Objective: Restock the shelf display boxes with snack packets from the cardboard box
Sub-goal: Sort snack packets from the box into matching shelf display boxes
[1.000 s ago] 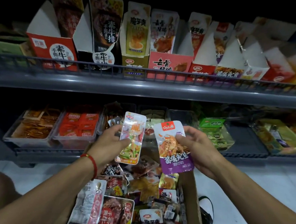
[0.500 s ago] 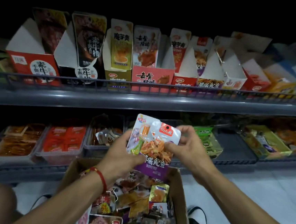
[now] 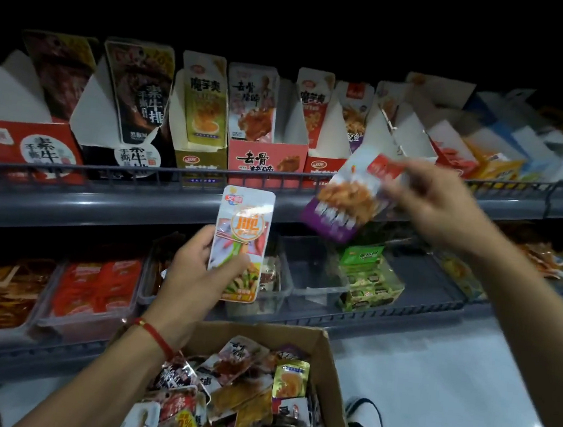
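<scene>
My left hand [image 3: 195, 270] holds a tall white snack packet with an orange label [image 3: 241, 244] upright in front of the lower shelf. My right hand [image 3: 435, 204] pinches the top of a purple-bottomed packet [image 3: 347, 199], blurred and tilted, raised in front of the upper shelf rail. The open cardboard box [image 3: 327, 362] sits below, full of mixed snack packets [image 3: 249, 386]. Display boxes [image 3: 267, 153] stand in a row on the upper shelf, each with packets upright inside.
A grey wire rail [image 3: 105, 175] runs along the upper shelf front. The lower shelf carries clear trays [image 3: 93, 295] of red and orange snacks and a green box [image 3: 366, 280]. A shoe [image 3: 366, 424] stands on the pale floor right of the box.
The two packets, held together a moment ago, have separated. My right hand has risen to the right with the purple packet toward the upper shelf. My left hand keeps the white packet.
</scene>
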